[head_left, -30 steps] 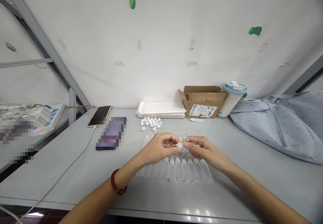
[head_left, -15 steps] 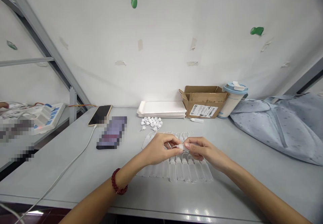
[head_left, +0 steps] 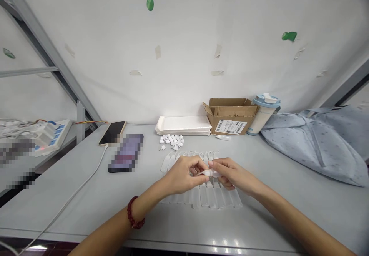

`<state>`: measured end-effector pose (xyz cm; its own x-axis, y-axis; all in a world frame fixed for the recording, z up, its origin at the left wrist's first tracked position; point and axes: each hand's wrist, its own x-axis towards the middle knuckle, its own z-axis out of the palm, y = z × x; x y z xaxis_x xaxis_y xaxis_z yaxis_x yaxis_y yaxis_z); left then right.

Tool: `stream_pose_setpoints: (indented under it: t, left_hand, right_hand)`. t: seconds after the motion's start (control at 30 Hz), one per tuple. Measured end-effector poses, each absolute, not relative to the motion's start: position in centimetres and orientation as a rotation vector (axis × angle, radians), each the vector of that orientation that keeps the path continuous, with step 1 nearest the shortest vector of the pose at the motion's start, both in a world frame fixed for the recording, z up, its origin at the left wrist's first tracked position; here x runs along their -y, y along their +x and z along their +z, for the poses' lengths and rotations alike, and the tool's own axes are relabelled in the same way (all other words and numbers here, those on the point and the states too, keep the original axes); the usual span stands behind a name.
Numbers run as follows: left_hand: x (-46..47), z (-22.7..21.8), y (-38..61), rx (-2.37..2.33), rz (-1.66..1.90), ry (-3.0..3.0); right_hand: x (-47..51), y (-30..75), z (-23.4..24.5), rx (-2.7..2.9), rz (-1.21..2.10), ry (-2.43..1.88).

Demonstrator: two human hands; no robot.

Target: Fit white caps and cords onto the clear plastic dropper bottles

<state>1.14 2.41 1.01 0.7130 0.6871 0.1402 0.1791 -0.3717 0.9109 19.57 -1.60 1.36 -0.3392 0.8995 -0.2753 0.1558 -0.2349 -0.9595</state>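
Both hands meet over the middle of the grey table (head_left: 86,194). My left hand (head_left: 184,175), with a red bead bracelet on its wrist, pinches the white cap end of a small clear dropper bottle (head_left: 209,172). My right hand (head_left: 230,173) grips the same bottle's body. Under the hands lies a row of several clear empty bottles (head_left: 213,198), side by side. A heap of small white caps (head_left: 172,140) sits farther back.
Behind the caps lies a stack of white trays (head_left: 184,125), then a cardboard box (head_left: 230,115) and a blue-lidded cup (head_left: 263,113). A loose bottle (head_left: 223,137) lies before the box. Two phones (head_left: 125,152) and a cable lie left; a light blue cloth (head_left: 314,144) right.
Both hands have sunk slightly lower and nearer with the bottle; the fingers have shifted a little at the cap. The view has shifted slightly.
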Motion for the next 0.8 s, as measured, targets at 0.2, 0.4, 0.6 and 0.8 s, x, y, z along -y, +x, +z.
stream_pose_setpoints:
  t: [0.2,0.4,0.6,0.8]
  left_hand:
    - [-1.8,0.2,1.8,-0.688,0.776,2.028]
    - [-1.9,1.3,1.7,-0.695,0.681,1.733]
    - [-1.9,1.6,1.6,-0.729,0.591,1.719]
    - [-1.6,0.1,1.8,-0.66,0.932,2.24]
  right_hand:
    - [1.6,19.2,1.1,1.32,1.651,-1.302]
    - [2.0,18.9,1.7,1.219,1.61,-1.283]
    - [2.2,18.8,1.9,1.213,1.55,-1.318]
    - [2.1,18.9,1.6,1.178,1.602,-1.301]
